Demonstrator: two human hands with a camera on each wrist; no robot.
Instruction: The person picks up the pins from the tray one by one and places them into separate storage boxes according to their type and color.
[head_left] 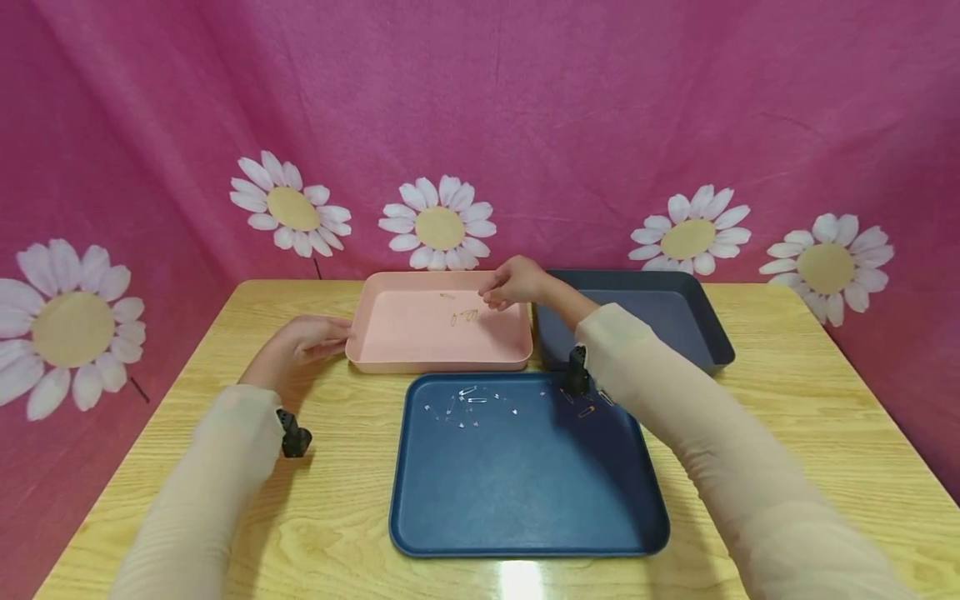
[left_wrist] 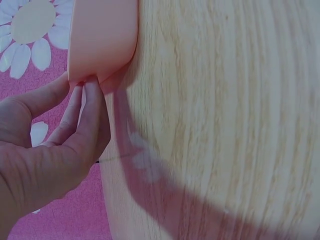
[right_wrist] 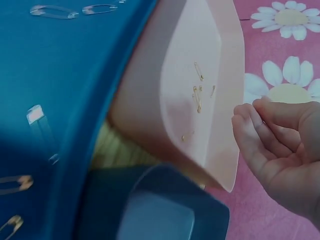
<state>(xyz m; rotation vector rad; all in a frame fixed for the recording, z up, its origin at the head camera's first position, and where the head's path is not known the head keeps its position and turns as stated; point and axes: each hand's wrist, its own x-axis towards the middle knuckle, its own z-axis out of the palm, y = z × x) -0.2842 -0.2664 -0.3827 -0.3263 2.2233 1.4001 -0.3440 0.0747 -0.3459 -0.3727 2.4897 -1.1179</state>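
Note:
My left hand (head_left: pixel 311 336) holds the left end of the shallow pink tray (head_left: pixel 420 364). In the left wrist view the thumb (left_wrist: pixel 50 95) is at its rim and the fingertips press its underside at the corner. Over the right part of that tray is my right hand (head_left: pixel 512 283), its thumb and fingertips (right_wrist: pixel 245 110) drawn together. Nothing shows clearly between them. Several gold safety pins (right_wrist: pixel 198 102) lie scattered on the pink tray's floor. Silver safety pins (head_left: pixel 477 400) and a few gold safety pins (head_left: pixel 587 412) lie along the far part of the blue tray (head_left: pixel 525 500).
A dark grey-blue deep tray (head_left: pixel 708 321) stands right of the pink one, partly behind the right forearm. The blue tray is nearer, in front of both. All rest on a wooden table (head_left: pixel 337 500), with a magenta flowered cloth (head_left: pixel 555 125) hanging behind.

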